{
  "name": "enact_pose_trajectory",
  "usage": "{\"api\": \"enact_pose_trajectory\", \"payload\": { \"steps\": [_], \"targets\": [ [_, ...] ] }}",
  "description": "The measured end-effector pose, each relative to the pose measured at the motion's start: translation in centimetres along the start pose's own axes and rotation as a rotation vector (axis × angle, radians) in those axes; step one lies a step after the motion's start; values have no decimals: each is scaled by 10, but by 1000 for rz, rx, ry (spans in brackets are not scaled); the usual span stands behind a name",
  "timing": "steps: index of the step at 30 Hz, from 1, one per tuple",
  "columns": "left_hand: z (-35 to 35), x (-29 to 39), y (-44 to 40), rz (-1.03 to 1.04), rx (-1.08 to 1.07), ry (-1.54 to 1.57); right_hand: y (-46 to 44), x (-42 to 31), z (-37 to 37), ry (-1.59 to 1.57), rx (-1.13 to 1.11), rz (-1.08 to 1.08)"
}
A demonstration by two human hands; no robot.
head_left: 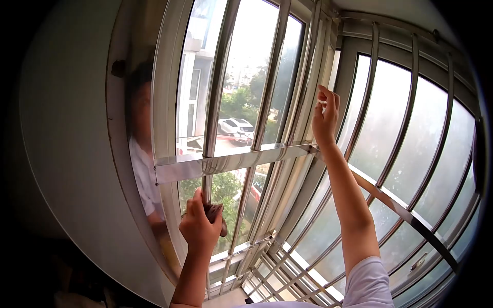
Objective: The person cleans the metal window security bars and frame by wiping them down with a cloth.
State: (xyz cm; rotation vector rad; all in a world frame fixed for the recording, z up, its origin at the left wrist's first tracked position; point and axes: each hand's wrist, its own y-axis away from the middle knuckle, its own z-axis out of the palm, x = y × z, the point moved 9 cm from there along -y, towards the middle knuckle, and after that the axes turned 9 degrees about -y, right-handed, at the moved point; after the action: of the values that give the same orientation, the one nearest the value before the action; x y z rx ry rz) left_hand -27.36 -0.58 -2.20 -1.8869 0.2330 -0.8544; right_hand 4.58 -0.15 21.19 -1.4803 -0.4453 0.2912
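Note:
My left hand (197,220) is closed around a dark brown cloth (218,213), pressed against a vertical metal bar (207,185) below the shiny crossbar (231,160). Part of the cloth hangs out past my thumb. Higher up, my right hand (325,115) is raised at the window's corner, beside the upright frame, its fingers curled inward. Whatever those fingers may hold is hidden. Behind the bars stands the window pane (246,72).
More barred, frosted panes (390,128) run along the right, with a lower crossbar (395,203). A pale panel (72,133) fills the left side. A reflected person (144,143) shows in a strip beside the frame. Outside are a white car (236,127) and trees.

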Motion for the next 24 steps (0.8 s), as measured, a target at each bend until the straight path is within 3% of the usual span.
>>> {"api": "enact_pose_trajectory", "payload": {
  "steps": [2,4,10,12,13,15,17,20,21,24],
  "targets": [
    [13,-4,-8,43,-189,-21,-25,17,19,-176,-117,151],
    [19,-6,-15,98,-284,-24,-50,28,23,-107,-82,158],
    [38,-20,-11,145,-320,122,-111,42,57,504,-294,-132],
    [39,-20,-12,161,-313,162,-130,68,70,422,-341,-1],
    [40,-21,-12,164,-300,179,-141,77,74,165,-339,74],
    [45,-24,-8,166,-283,234,-156,77,79,208,-290,-7],
    [43,-23,-10,185,-278,237,-171,71,91,524,-247,-334],
    [44,-24,-8,206,-251,267,-193,82,100,588,-210,-361],
    [46,-25,-7,186,-276,284,-190,58,97,563,-118,-491],
    [47,-25,-8,170,-305,304,-205,39,100,614,-79,-507]
  ]
}}
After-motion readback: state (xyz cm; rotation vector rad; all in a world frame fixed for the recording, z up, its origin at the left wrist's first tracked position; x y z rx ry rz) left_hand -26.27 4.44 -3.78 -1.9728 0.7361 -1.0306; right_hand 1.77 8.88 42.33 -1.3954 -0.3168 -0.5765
